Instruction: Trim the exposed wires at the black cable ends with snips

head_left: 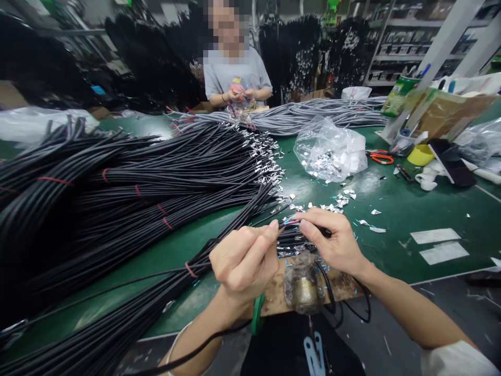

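Note:
My left hand (246, 261) is closed in a pinch around a black cable, and a length of black cable (207, 342) trails past my left wrist to the lower left. Thin coloured wires (290, 221), blue and pink, stick out toward my right hand (331, 237). Its thumb and forefinger are pinched on the tips of those wires. Below my hands, a wrapped metal fixture (306, 286) sits on a wooden board (274, 300) at the table edge. A pale blue-handled tool (313, 355) hangs under it.
Large bundles of black cables (129, 193) cover the left of the green table (391, 209). Behind lie grey cables (313, 112). A plastic bag of scraps (332, 151), orange-handled scissors (380, 156) and white labels (444, 253) lie right. A co-worker (237, 73) handles wires opposite.

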### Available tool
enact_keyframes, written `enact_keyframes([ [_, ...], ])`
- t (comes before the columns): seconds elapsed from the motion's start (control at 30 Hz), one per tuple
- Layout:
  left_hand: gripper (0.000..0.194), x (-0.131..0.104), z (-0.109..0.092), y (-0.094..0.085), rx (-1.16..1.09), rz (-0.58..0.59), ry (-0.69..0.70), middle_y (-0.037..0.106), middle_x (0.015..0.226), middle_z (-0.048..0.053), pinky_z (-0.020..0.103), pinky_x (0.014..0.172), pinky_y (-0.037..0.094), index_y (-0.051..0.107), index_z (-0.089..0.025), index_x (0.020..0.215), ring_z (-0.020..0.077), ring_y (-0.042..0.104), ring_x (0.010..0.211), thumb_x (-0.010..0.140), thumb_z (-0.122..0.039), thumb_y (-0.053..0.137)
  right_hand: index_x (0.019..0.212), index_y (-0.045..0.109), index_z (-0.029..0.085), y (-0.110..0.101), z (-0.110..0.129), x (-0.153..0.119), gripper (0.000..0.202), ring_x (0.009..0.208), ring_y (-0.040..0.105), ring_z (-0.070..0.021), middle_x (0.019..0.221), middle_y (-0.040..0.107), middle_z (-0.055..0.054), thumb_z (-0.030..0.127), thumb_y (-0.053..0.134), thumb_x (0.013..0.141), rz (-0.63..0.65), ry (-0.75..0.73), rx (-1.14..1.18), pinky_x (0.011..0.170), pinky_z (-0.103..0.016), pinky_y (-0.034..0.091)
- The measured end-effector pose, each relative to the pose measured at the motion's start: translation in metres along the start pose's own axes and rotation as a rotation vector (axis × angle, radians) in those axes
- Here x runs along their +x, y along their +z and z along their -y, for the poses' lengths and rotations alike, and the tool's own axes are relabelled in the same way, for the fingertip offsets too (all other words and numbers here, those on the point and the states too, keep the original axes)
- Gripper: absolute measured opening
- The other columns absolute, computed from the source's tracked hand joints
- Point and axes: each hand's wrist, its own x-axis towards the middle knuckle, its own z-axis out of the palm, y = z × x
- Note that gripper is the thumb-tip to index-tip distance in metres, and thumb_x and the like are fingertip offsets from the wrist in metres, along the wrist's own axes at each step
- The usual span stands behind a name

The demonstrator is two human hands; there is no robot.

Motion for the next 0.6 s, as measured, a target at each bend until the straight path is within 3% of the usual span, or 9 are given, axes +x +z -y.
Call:
enact_keyframes([
  [0.27,0.023,-0.0026,0.0002,-0.0002,0.055,0.003,0.025,0.063,0.06,-0.001,0.022,0.049,0.044,0.063,-0.017,0.086,0.0092,0.055,0.048,0.068,-0.003,0.068,0.095,0.072,0.022,0.0001,-0.0006,0.0,0.019,0.071,0.062,-0.0133,0.081,0.072,-0.002,0.027,0.055,0.088,0.004,0.05,0.007,0.066,-0.029,0.05],
  [0.5,0.008,0.0042,-0.0045,-0.0035,-0.038,0.166,-0.128,0.068,0.066,0.001,0.019,0.055,0.045,0.063,-0.014,0.081,0.0087,0.06,0.056,0.078,-0.007,0.062,0.093,0.072,0.021,-0.0034,-0.0003,0.0008,0.017,0.069,0.062,-0.013,0.08,0.071,-0.002,0.026,0.057,0.087,-0.041,0.039,-0.042,0.064,-0.027,0.049],
  [0.6,0.011,0.0061,-0.0056,-0.0049,-0.154,0.255,-0.296,0.067,0.065,0.001,0.018,0.053,0.044,0.063,-0.015,0.075,0.0085,0.06,0.056,0.082,-0.01,0.056,0.094,0.072,0.019,-0.0033,0.0011,0.0008,0.017,0.066,0.06,-0.0121,0.077,0.07,-0.002,0.024,0.057,0.087,-0.041,0.027,-0.043,0.062,-0.026,0.047],
])
